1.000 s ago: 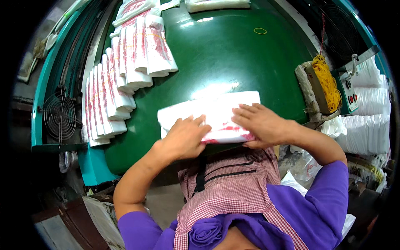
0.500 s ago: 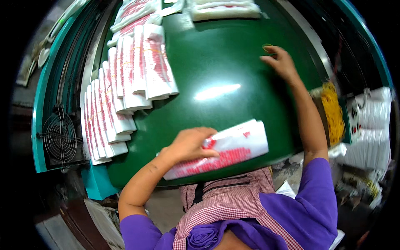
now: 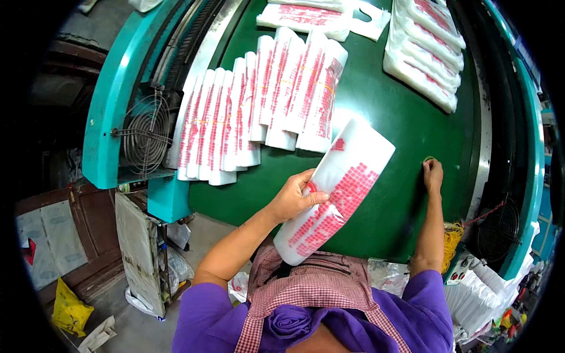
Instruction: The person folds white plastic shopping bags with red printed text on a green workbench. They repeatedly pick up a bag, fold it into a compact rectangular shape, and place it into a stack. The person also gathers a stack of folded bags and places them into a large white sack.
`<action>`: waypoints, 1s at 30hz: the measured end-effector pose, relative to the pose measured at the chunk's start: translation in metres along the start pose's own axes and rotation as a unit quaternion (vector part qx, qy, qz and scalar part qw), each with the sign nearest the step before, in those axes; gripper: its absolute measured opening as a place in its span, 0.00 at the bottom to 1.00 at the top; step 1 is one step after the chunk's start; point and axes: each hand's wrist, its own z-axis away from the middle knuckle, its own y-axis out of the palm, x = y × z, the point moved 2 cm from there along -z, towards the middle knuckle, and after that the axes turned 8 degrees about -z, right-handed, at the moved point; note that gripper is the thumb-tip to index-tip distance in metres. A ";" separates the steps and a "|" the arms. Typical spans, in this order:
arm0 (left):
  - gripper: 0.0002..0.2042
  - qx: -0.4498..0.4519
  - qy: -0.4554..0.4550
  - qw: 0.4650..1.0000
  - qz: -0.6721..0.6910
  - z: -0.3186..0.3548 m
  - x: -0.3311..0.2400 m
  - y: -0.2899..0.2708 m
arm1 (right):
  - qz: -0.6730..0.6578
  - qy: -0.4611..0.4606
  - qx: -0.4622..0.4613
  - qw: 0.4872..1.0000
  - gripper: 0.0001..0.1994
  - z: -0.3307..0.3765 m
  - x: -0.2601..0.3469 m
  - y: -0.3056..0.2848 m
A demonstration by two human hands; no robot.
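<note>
My left hand (image 3: 298, 197) grips a folded bundle of white plastic bags (image 3: 347, 191) with red print, thumb on top. The bundle is tilted, its lower end near my apron and its upper end over the green table (image 3: 406, 200). Out to the right, the fingers of my right hand (image 3: 434, 175) pinch a thin yellowish rubber band (image 3: 428, 159) close to the table top. To the left lies an overlapping row of rolled plastic-bag bundles (image 3: 226, 126), with yellow bands around those whose middles show.
Flat stacks of printed bags (image 3: 424, 53) lie at the far right, and more bags (image 3: 306, 17) at the far middle. Yellow rubber bands (image 3: 452, 244) hang beside a control box (image 3: 459, 270) at the right edge. A wire fan guard (image 3: 147, 132) is at the left.
The view has shifted. My left hand has raised and tilted the bag bundle upward from the table's front edge. My right hand, still with the rubber band, has come lower and nearer.
</note>
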 end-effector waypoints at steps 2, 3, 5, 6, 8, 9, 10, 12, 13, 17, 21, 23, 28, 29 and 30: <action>0.22 0.015 -0.006 0.999 0.050 0.002 -0.007 -0.003 | -0.014 -0.084 0.024 0.996 0.10 0.007 0.008 -0.001; 0.22 0.021 -0.012 0.997 0.073 0.005 -0.008 -0.004 | -0.064 -0.055 0.025 0.996 0.09 0.008 0.020 -0.003; 0.22 0.035 -0.019 0.992 0.118 0.006 -0.010 -0.011 | -0.183 -0.007 0.014 0.983 0.06 0.021 0.073 -0.010; 0.21 0.031 -0.023 0.991 0.129 0.002 -0.009 -0.012 | -0.199 -0.024 0.030 0.979 0.04 0.038 0.120 -0.015; 0.19 0.002 -0.015 0.990 0.143 -0.001 -0.010 -0.007 | -0.248 -0.094 0.146 0.953 0.05 0.084 0.215 -0.012; 0.18 0.001 -0.016 0.987 0.158 -0.005 -0.026 -0.001 | -0.290 -0.117 0.167 0.935 0.07 0.111 0.254 -0.018; 0.18 0.029 -0.014 0.988 0.152 -0.009 -0.030 -0.003 | -0.330 -0.137 0.188 0.915 0.09 0.134 0.281 -0.025; 0.16 0.075 -0.011 0.987 0.141 -0.015 -0.034 -0.005 | -0.428 -0.104 0.157 0.884 0.11 0.155 0.306 -0.043; 0.16 0.069 0.000 0.983 0.170 -0.021 -0.036 -0.002 | -0.513 -0.033 0.151 0.845 0.11 0.155 0.306 -0.046; 0.20 0.227 -0.055 0.943 0.235 -0.033 -0.036 0.001 | -0.843 0.199 0.161 0.472 0.19 0.159 0.277 -0.048; 0.20 0.260 -0.036 0.946 0.188 -0.026 -0.052 -0.004 | -0.880 0.014 0.184 0.438 0.26 0.141 0.278 -0.106; 0.22 0.202 0.041 0.963 -0.174 -0.034 -0.067 -0.029 | -0.746 -0.070 0.114 0.652 0.31 0.147 0.315 -0.129; 0.13 0.006 0.006 1.000 0.017 -0.049 -0.064 -0.090 | -0.374 -0.192 0.470 0.776 0.24 0.167 0.334 -0.072; 0.11 -0.019 0.022 0.999 0.046 -0.055 -0.069 -0.092 | -0.550 -0.062 0.300 0.777 0.26 0.149 0.327 -0.055; 0.10 -0.060 0.075 0.994 0.051 -0.061 -0.070 -0.090 | -0.685 0.072 0.107 0.717 0.28 0.129 0.320 -0.034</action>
